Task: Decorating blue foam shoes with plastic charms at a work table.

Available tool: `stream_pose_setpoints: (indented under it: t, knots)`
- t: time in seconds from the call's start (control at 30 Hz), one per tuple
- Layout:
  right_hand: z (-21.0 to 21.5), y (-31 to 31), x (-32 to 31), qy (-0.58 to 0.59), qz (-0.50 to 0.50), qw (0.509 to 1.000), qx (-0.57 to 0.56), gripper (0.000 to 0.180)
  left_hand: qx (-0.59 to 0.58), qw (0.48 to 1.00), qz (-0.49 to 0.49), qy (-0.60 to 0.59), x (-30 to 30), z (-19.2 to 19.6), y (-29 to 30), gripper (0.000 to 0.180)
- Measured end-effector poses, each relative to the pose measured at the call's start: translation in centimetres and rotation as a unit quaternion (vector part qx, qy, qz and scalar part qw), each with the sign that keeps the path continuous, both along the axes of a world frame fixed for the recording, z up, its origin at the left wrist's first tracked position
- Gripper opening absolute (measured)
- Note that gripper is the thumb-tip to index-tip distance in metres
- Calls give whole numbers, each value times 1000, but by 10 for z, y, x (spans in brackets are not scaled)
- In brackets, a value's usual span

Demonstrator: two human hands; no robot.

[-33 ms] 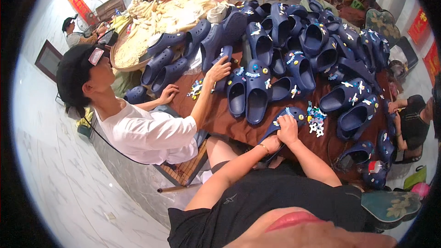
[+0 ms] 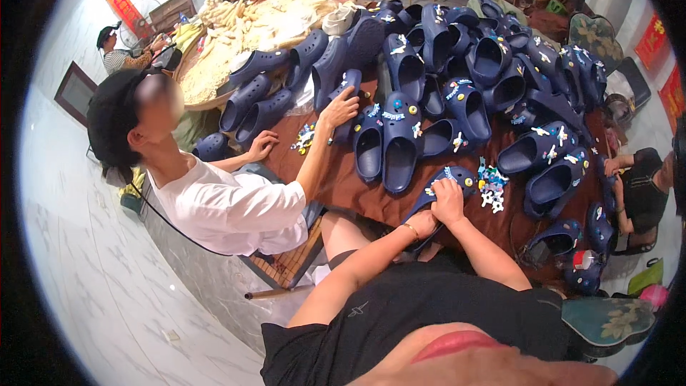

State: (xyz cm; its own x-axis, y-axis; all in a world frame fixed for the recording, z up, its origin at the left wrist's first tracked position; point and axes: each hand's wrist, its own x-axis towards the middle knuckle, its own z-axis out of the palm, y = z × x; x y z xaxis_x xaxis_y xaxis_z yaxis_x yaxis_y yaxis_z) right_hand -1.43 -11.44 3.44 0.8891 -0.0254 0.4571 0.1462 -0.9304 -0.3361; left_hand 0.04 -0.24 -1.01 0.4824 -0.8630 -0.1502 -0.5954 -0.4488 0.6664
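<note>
At the near edge of the table I have a navy blue foam clog (image 2: 463, 177) with small coloured charms on its upper. My right hand (image 2: 448, 200) is closed over the top of it, fingers curled; whether a charm is between them is hidden. My left hand (image 2: 423, 224), with a bracelet at the wrist, grips the clog just below, and its fingers are partly hidden. Right beside the clog lies a small pile of white, blue and green charms (image 2: 491, 187). Two decorated clogs, one of them a navy clog (image 2: 400, 144), stand just beyond my hands.
Many navy clogs (image 2: 493, 61) are heaped across the brown-covered table (image 2: 343, 189). At my left a person in a white shirt (image 2: 229, 204) handles another clog (image 2: 347, 104) near more charms (image 2: 304, 139). A wide basket of pale corn (image 2: 204, 78) stands behind. Another person (image 2: 638, 189) sits at the right.
</note>
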Motion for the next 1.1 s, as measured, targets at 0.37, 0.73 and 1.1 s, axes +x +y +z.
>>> stream_pose_setpoints:
  t: [0.37, 0.73, 1.1]
  knots:
    - [0, 0, 1, 2, -2, 1000, 3, 22, -23, 999, 21, -9, 0, -15, -2, 23]
    - [-3, -1, 3, 5, 4, 1000, 4, 20, -22, 999, -3, -30, 3, -22, -2, 25]
    - [-1, 1, 0, -3, -1, 1000, 11, 21, -31, 997, -20, -61, 2, -28, -2, 24]
